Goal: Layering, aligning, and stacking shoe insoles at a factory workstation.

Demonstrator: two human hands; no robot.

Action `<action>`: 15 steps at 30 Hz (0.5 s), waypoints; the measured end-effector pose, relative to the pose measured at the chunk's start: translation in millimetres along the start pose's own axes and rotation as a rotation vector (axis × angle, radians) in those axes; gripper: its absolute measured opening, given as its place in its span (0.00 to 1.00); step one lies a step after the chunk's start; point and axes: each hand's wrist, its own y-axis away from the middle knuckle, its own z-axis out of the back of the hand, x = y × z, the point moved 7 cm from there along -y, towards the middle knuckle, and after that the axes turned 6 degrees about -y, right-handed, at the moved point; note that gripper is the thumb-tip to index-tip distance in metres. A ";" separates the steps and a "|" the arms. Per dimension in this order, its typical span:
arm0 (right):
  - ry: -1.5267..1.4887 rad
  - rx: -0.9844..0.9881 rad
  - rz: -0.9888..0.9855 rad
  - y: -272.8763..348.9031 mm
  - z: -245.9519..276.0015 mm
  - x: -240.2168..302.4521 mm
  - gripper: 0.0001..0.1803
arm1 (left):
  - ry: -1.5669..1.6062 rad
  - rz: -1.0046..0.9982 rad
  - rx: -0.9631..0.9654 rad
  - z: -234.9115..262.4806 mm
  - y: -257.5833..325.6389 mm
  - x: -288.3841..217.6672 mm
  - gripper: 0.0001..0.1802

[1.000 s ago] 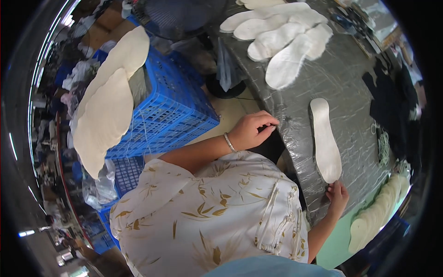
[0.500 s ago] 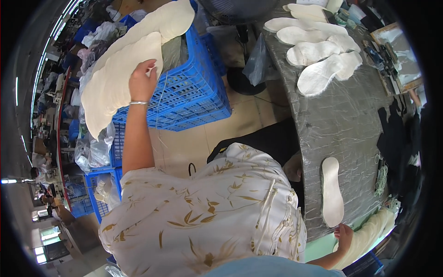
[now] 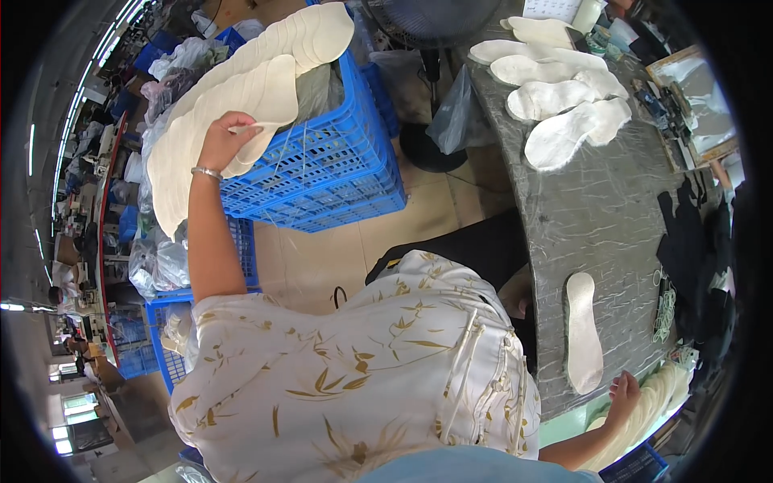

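Note:
My left hand [image 3: 225, 145], reaching out at the left, pinches the edge of a cream insole [image 3: 259, 146] between thumb and fingers. That insole belongs to a fanned, overlapping row of cream insoles [image 3: 185, 133] lying over a blue plastic crate [image 3: 322, 173]. At the lower right, my right hand [image 3: 623, 398] is closed, fingers curled, with nothing visible in it. It hovers beside a pile of cream insoles [image 3: 656, 406] at the table's near end. A single insole [image 3: 584, 334] lies flat on the dark table [image 3: 596, 217], just left of my right hand and apart from it.
Several pale insoles [image 3: 555, 141] lie in overlapping pairs at the table's far end. A black fan [image 3: 431, 20] stands between crate and table. Green cord [image 3: 664, 314] and dark cloth [image 3: 684, 233] lie along the right side. Another blue crate [image 3: 169, 354] sits lower left.
My left hand has shifted left along the fanned insoles and now pinches an edge. The right hand has moved right, away from the single insole's end toward the pile.

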 end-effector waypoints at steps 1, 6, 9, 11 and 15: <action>-0.007 0.001 0.005 -1.3 -4.2 -4.2 0.13 | -0.071 -0.005 -0.048 9.3 -6.0 -10.8 0.11; -0.023 -0.003 -0.007 15.4 -19.3 15.8 0.13 | -0.017 0.050 -0.235 30.1 -98.6 34.4 0.14; -0.026 -0.005 0.015 21.0 -21.6 23.2 0.13 | -0.147 0.062 -0.464 58.2 -146.8 50.7 0.17; -0.039 -0.010 0.039 24.2 -25.3 29.4 0.14 | -0.272 0.075 -0.712 91.1 -163.2 50.7 0.18; 0.024 -0.050 0.064 35.3 -22.0 57.8 0.14 | -0.317 -0.049 -1.144 159.2 -184.1 -5.6 0.19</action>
